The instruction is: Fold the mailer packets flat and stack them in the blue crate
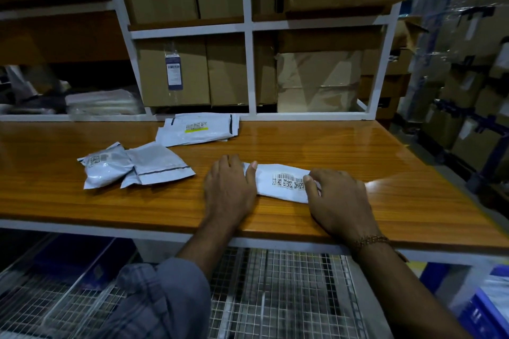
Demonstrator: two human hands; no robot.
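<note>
While both hands press flat | packet [281, 183] lies lengthwise left-right | barcode up

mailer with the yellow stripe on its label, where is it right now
In the head view the yellow-striped mailer lies at the back of the wooden table, left of centre, against the white shelf frame, beyond both hands.

White mailer [281, 183], orange woodgrain table [344, 146]

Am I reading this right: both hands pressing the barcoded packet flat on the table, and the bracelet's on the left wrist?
Not quite. The head view shows the bracelet on the right wrist, not the left. The rest holds: left hand and right hand both press the barcoded packet on the table.
</note>
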